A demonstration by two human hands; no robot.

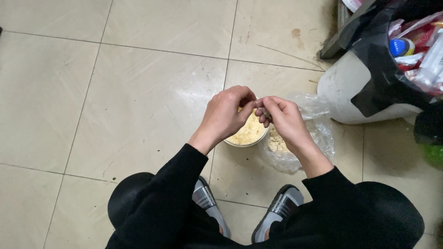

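Black-sleeved arms lead to left hand and right hand, fingertips pinched together on a small pale piece above a bowl of yellowish pieces beside a clear plastic bag.

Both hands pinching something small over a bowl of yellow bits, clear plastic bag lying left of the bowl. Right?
Not quite: the head view shows the plastic bag right of the bowl, not left. Both the left hand and right hand do pinch something small above the bowl.
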